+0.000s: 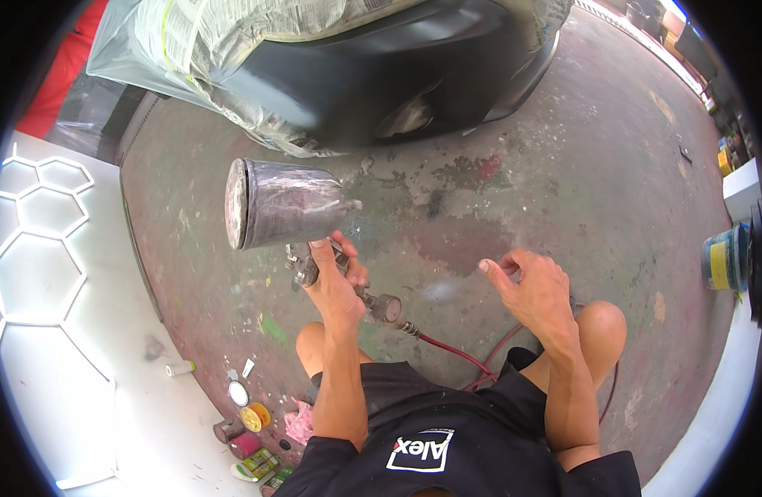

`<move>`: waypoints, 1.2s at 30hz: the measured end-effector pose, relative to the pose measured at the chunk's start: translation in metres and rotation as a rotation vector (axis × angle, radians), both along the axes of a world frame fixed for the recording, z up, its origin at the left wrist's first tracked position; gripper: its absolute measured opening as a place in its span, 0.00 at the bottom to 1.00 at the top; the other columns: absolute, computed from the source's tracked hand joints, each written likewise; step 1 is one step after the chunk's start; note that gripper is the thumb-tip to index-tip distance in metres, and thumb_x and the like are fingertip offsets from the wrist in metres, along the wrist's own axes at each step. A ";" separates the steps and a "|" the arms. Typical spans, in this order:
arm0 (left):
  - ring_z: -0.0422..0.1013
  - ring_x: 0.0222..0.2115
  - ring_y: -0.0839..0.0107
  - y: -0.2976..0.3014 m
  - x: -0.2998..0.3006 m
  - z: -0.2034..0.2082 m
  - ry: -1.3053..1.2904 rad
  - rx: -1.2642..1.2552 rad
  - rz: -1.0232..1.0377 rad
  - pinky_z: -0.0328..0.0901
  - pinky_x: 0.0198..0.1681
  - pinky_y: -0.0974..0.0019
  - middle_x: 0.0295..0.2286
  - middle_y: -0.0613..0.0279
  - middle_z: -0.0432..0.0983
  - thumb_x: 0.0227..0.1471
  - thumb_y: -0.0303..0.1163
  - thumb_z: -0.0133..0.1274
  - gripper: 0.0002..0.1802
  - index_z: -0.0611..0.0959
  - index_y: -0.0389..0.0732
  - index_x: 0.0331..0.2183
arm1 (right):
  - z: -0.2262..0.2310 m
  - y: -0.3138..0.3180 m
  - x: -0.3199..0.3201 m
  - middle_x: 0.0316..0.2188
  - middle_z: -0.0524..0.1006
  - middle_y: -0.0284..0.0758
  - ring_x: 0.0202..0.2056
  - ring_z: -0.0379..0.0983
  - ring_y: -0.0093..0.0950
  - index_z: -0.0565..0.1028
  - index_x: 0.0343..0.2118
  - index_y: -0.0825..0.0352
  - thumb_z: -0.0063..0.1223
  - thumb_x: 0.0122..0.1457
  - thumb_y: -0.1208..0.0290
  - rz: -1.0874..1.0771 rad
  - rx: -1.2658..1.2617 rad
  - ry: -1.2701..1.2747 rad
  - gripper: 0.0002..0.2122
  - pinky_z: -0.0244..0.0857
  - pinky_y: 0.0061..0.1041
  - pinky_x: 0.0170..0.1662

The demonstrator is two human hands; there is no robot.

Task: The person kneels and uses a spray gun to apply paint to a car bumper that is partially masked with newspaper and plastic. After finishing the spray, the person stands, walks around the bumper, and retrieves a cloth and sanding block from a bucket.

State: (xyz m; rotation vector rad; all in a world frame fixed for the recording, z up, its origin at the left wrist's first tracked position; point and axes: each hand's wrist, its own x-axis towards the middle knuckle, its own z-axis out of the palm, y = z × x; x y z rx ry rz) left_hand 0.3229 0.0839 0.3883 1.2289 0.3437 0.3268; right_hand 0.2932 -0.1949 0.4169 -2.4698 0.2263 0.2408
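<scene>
My left hand (338, 286) is wrapped round the handle of a paint spray gun (302, 263). The gun's large grey cup (290, 203) is stained with paint and tilted onto its side, its round lid toward the left. Below my fist hangs a round gauge or regulator (387, 308), joined to a red air hose (451, 349). My right hand (534, 286) is raised just above my right knee; its thumb stands apart from loosely bent fingers, with nothing visible in them. Beyond both hands is a dark, smooth car body panel (356, 83), bordered by taped newspaper (232, 83); neither hand touches it.
Paint cans (247, 445), a yellow tin (254, 417) and a pink cloth (299, 422) lie at the lower left. A white wall with hexagonal lights (41, 273) runs along the left. At right stands a blue bucket (725, 258). The hose trails behind my right leg across the stained floor (646, 248).
</scene>
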 end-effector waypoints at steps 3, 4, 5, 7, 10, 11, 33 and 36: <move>0.58 0.16 0.79 -0.015 -0.009 0.015 -0.057 -0.006 -0.073 0.58 0.21 0.68 0.30 0.63 0.74 0.72 0.56 0.50 0.25 0.78 0.41 0.44 | 0.004 -0.003 0.000 0.32 0.86 0.42 0.34 0.82 0.41 0.85 0.36 0.70 0.64 0.64 0.47 -0.005 0.001 0.012 0.24 0.74 0.40 0.42; 0.58 0.16 0.79 -0.024 -0.011 0.027 -0.060 0.019 -0.067 0.58 0.21 0.68 0.30 0.63 0.74 0.72 0.56 0.51 0.24 0.78 0.41 0.44 | 0.005 -0.005 0.001 0.32 0.86 0.42 0.33 0.82 0.41 0.85 0.36 0.70 0.64 0.64 0.47 -0.009 0.005 0.013 0.24 0.74 0.39 0.42; 0.58 0.16 0.79 -0.031 -0.012 0.033 -0.063 0.043 -0.061 0.58 0.21 0.68 0.30 0.63 0.75 0.72 0.55 0.51 0.24 0.78 0.41 0.44 | 0.005 -0.007 0.002 0.32 0.86 0.42 0.33 0.82 0.41 0.85 0.37 0.70 0.64 0.64 0.47 -0.013 0.005 0.006 0.24 0.73 0.39 0.41; 0.58 0.16 0.79 -0.035 -0.013 0.034 -0.054 0.103 0.042 0.57 0.21 0.69 0.31 0.62 0.75 0.72 0.53 0.52 0.23 0.78 0.41 0.44 | 0.005 -0.009 0.001 0.32 0.86 0.42 0.33 0.82 0.41 0.85 0.37 0.70 0.64 0.64 0.47 -0.019 0.010 -0.010 0.23 0.73 0.39 0.41; 0.59 0.17 0.80 -0.032 -0.013 0.034 -0.038 0.108 0.111 0.58 0.21 0.69 0.31 0.60 0.77 0.72 0.48 0.54 0.19 0.79 0.39 0.45 | 0.007 -0.010 0.000 0.32 0.86 0.42 0.33 0.82 0.40 0.85 0.37 0.70 0.65 0.63 0.48 -0.024 0.036 -0.057 0.23 0.73 0.39 0.40; 0.60 0.18 0.80 -0.031 -0.012 0.034 -0.033 0.094 0.119 0.58 0.21 0.69 0.32 0.59 0.77 0.72 0.46 0.55 0.18 0.80 0.39 0.45 | 0.007 -0.010 0.000 0.32 0.86 0.42 0.32 0.82 0.40 0.85 0.37 0.70 0.65 0.63 0.48 -0.024 0.037 -0.051 0.23 0.73 0.39 0.40; 0.59 0.18 0.80 -0.010 0.041 0.193 -0.099 0.383 0.140 0.57 0.21 0.70 0.34 0.59 0.77 0.66 0.55 0.61 0.26 0.80 0.39 0.46 | 0.014 -0.018 0.004 0.31 0.86 0.42 0.33 0.82 0.41 0.86 0.36 0.70 0.65 0.63 0.48 -0.003 0.116 -0.030 0.23 0.73 0.40 0.41; 0.59 0.18 0.80 -0.004 0.051 0.200 -0.057 0.425 0.081 0.57 0.21 0.70 0.33 0.59 0.76 0.65 0.55 0.62 0.27 0.80 0.37 0.45 | 0.013 -0.018 0.005 0.31 0.86 0.42 0.33 0.82 0.41 0.86 0.36 0.69 0.65 0.63 0.48 0.004 0.120 -0.034 0.23 0.73 0.40 0.40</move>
